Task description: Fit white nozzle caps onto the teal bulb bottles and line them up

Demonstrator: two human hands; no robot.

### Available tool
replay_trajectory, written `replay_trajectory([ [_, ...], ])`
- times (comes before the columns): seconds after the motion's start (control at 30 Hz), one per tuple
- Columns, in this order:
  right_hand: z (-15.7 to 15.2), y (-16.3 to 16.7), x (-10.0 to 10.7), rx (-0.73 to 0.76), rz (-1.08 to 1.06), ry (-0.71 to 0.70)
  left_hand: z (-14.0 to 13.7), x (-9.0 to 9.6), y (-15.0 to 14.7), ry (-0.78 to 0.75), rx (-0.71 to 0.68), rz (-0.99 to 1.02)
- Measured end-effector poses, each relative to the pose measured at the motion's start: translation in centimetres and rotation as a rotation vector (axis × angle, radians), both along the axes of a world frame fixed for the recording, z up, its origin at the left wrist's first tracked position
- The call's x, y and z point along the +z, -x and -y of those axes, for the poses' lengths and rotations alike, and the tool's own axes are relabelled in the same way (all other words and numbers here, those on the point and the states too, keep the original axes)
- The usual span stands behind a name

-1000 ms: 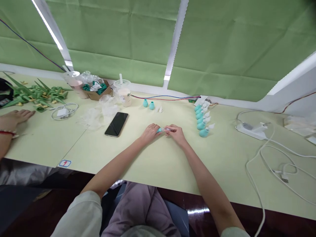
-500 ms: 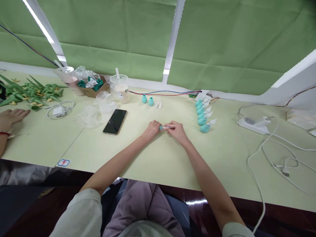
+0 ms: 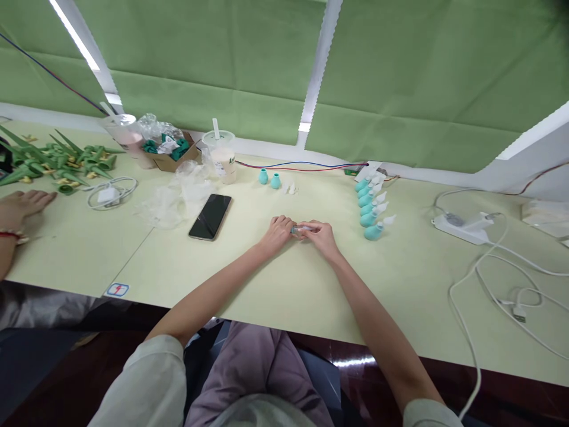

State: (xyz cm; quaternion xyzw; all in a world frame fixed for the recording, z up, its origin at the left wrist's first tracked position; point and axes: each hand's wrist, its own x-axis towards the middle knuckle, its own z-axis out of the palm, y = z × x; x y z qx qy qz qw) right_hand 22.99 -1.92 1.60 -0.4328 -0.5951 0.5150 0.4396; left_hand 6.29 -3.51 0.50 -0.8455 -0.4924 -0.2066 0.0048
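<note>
1. Holding a small teal bulb (image 3: 293, 229), mostly hidden, between both hands over the middle of the bench (image 3: 275, 290).
2. Clasping it in the left hand (image 3: 274, 235) with curled fingers.
3. Pinching a clear piece (image 3: 306, 228) at the bulb's end with the fingers of the right hand (image 3: 323, 238); cannot tell whether joined to it.
4. Farther back: two open-topped bulbs (image 3: 275, 181), upright, with white bits (image 3: 291, 189) just to their right.
5. To the right: a row of tilted bulbs (image 3: 368, 219) with white tips.
6. To the left: a dark phone (image 3: 210, 217), flat, near crumpled clear plastic (image 3: 173, 201).
7. Far left: another person's hand (image 3: 29, 203) near green pieces (image 3: 66, 169).
</note>
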Motion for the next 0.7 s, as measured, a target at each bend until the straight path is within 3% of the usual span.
replay_trajectory([
  [0.17, 0.1, 0.4, 0.1, 0.003, -0.024, 0.035, 0.1, -0.1, 0.0, -0.027, -0.003, -0.006],
  [0.47, -0.4, -0.6, 0.6, 0.125, 0.18, -0.068, 0.3, -0.4, -0.2, -0.046, -0.084, -0.112],
  [0.6, -0.3, -0.2, 0.7, 0.09, 0.167, -0.065, 0.3, 0.0, -0.2, 0.021, -0.067, -0.002],
  [0.7, -0.1, -0.1, 1.6, 0.01, 0.138, -0.105, 0.3, 0.7, -0.3, 0.084, -0.037, 0.238],
])
